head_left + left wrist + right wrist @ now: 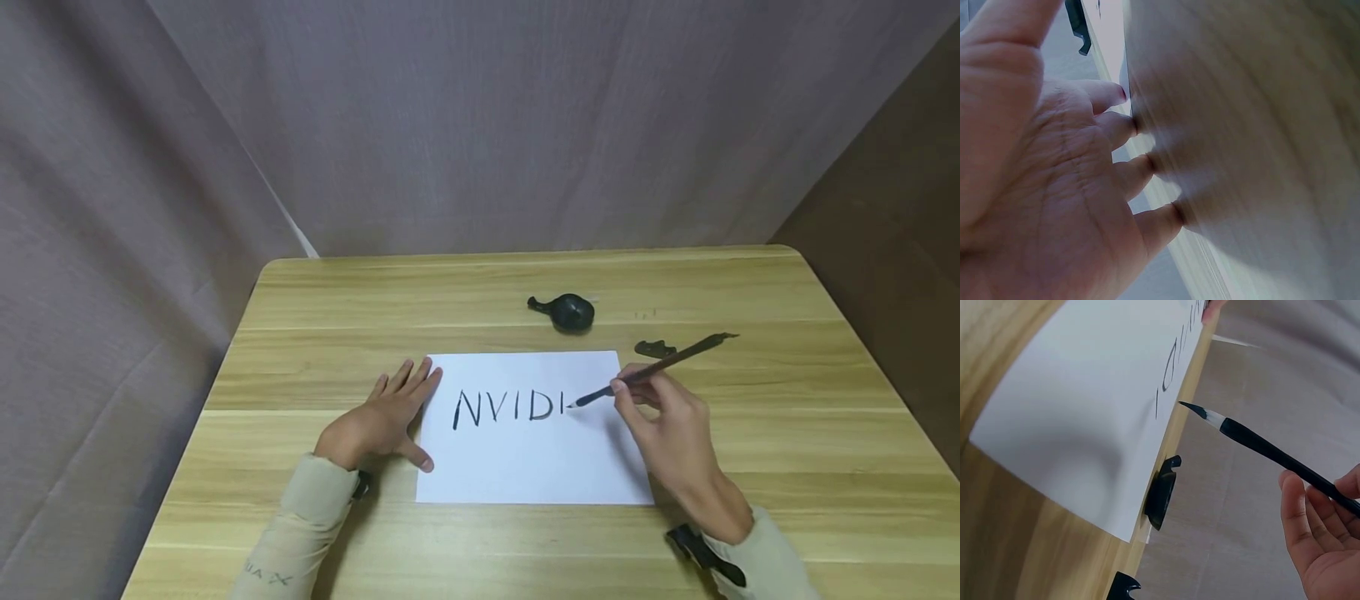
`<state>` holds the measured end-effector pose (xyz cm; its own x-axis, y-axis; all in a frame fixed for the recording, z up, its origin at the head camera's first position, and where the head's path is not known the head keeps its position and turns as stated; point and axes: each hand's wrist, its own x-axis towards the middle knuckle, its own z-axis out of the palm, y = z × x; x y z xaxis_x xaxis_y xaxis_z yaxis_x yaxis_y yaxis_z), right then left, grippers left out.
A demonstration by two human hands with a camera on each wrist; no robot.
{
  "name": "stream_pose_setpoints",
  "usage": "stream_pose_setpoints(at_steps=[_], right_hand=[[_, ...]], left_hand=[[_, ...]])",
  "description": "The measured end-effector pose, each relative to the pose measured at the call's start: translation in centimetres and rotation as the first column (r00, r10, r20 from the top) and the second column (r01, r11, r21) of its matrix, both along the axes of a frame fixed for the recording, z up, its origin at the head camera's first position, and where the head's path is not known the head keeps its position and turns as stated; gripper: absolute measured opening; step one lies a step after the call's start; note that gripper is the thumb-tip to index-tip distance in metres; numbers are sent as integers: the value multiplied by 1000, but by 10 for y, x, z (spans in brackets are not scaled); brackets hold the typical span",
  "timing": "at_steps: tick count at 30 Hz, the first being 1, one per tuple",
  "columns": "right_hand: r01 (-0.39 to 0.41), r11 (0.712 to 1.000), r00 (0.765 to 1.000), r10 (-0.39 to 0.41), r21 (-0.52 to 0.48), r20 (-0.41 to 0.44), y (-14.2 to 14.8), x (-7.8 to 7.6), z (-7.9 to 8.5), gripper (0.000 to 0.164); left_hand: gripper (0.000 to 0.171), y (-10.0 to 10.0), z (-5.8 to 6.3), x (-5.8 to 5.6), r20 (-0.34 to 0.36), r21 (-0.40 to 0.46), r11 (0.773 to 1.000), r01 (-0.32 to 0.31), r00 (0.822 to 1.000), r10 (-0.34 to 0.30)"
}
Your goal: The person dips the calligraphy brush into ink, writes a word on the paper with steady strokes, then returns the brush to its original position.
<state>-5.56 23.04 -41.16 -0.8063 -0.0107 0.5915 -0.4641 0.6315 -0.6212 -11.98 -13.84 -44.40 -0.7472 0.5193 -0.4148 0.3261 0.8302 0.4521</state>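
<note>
A white sheet of paper (517,471) lies on the table, with thin black letters N, V, I, D and one more upright stroke across it. My right hand (675,433) pinches the dark handle of a writing brush (686,352) between thumb and fingers. In the right wrist view the brush tip (1192,409) is black with ink, white above that, and held off the paper near the last stroke. Spread fingers of my left hand (384,423) press at the sheet's left edge; the left wrist view shows its palm (1054,181) and fingertips against the surface.
Behind the sheet sits a black, round-bodied ink dish (572,313) with a short stem. A small dark brush rest (654,348) lies beyond the paper's right corner. Grey curtains (480,125) hang past the back edge of the wooden table (360,317).
</note>
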Motion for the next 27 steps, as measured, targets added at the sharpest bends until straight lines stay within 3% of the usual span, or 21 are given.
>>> stream_pose_setpoints(at_steps=[27], right_hand=[[12, 1000, 999, -13, -25, -51, 13, -16, -12, 19]], left_hand=[[142, -1, -3, 0, 4, -7, 1000, -6, 1000, 6]])
